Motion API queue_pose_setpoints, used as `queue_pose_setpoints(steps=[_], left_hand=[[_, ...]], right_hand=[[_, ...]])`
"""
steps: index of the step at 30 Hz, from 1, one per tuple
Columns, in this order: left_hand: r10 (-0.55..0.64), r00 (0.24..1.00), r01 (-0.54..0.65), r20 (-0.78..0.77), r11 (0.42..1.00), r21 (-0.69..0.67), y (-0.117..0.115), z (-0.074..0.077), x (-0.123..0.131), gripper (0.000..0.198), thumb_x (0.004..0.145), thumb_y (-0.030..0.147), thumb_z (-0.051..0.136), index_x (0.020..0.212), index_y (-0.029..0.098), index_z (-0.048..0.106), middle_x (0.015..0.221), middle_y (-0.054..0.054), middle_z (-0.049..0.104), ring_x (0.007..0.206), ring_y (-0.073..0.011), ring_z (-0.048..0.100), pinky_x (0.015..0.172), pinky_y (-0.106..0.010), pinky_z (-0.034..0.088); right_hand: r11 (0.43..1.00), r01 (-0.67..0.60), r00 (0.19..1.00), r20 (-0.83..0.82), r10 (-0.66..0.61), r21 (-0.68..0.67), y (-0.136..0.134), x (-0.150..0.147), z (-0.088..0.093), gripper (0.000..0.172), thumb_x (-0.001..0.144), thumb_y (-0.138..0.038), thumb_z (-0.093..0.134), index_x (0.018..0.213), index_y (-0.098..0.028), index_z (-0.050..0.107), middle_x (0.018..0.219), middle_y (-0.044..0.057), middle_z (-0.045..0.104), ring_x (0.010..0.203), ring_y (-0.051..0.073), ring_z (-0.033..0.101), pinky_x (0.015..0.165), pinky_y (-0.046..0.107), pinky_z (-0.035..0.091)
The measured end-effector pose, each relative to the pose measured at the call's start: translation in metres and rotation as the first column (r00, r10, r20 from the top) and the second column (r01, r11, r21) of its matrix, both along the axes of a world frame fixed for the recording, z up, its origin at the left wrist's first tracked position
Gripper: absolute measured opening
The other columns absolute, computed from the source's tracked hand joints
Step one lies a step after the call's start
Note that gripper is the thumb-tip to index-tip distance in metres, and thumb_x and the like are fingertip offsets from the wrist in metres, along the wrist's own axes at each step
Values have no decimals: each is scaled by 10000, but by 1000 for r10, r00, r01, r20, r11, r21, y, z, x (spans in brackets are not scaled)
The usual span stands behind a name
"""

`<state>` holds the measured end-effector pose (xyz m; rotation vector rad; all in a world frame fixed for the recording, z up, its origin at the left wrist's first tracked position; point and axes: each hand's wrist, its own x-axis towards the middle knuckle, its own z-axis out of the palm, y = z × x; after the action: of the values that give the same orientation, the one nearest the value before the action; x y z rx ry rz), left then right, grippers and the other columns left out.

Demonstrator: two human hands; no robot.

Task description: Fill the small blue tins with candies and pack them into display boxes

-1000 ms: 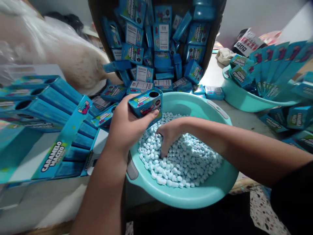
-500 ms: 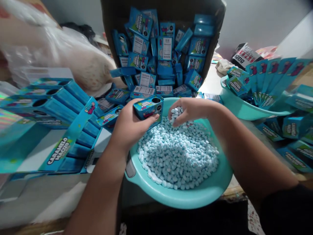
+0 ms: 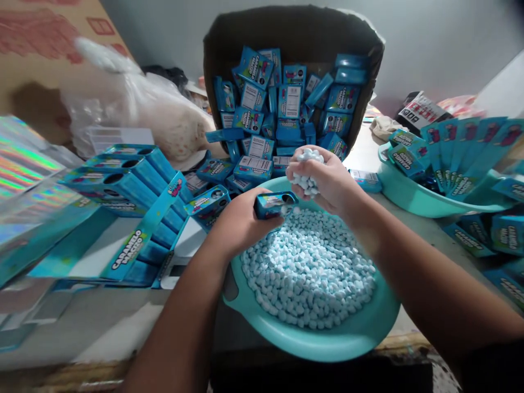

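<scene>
My left hand [image 3: 241, 224] grips a small blue candy box [image 3: 275, 204] with a round hole in its top, held over the far edge of a teal basin [image 3: 327, 341]. The basin is heaped with small pale blue candies [image 3: 311, 273]. My right hand [image 3: 323, 177] is closed on a fistful of those candies, raised just above and to the right of the box's hole. Some candies show between its fingers.
A dark bin [image 3: 295, 33] behind the basin spills many blue boxes. An open display carton [image 3: 131, 218] with boxes lies at the left, a plastic bag [image 3: 155, 114] behind it. A second teal basin [image 3: 426, 191] with flat blue packs stands at the right.
My right hand went from digging in the candies to lifting a fistful up above the box. My left hand lowered and tilted the box toward it. The camera view shifted down.
</scene>
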<state>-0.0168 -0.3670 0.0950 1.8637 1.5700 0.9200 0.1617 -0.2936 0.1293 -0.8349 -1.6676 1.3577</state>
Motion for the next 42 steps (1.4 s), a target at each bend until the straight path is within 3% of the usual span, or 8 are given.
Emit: queue_pose_setpoints(steps=[4,9,14,20,26,42], left_hand=[[-1,999,2,32,999,-41,0,-2,1,423,725,363,754,1131,285,664,1063,-2,734,954,-267,690,838,-400,536],[-10,999,9,-36,999,-39,2,-6,0,442,719,387,775,1140,306,664,1054,-6,742,957,-283,701,858,-426,543],[-16,992,15,-127,1000,-7,1,-7,3,474,723,424,773,1160,288,651,1079,-40,735,973,-313,696,837,-444,547],[-11,994,13,-110,1000,18,0,-5,3,475,731,407,768,1159,273,615,1102,-21,719,981,-273,687,814,-381,544],[-15,986,23,-169,999,47,0,-4,3,482,736,384,764,1176,245,624,1124,-22,713,1016,-251,678,810,-324,538],[-40,992,48,-119,997,63,-2,-4,3,482,735,364,783,1172,241,619,1082,-3,712,958,-210,682,790,-283,531]], right_hand=[[991,136,987,-88,-136,-5,1,-8,-3,333,748,-482,686,905,-257,494,810,-21,563,585,105,531,494,257,392],[975,214,953,-205,-221,-57,0,-18,-9,353,764,-497,676,896,-258,453,818,-22,549,584,95,503,502,255,385],[989,111,949,-285,-136,-99,-3,-24,-11,313,773,-452,686,892,-262,467,804,-37,544,591,99,491,520,269,389],[987,68,941,-319,-112,-146,-5,-24,-8,286,767,-392,695,864,-256,463,749,-41,535,535,88,463,469,255,352],[994,26,928,-367,-64,-109,-4,-26,-14,334,763,-425,741,862,-256,470,723,-44,546,529,89,479,454,240,369],[995,48,928,-365,-77,-87,2,-23,-15,295,790,-386,742,941,-264,520,726,-43,547,628,109,588,526,256,451]])
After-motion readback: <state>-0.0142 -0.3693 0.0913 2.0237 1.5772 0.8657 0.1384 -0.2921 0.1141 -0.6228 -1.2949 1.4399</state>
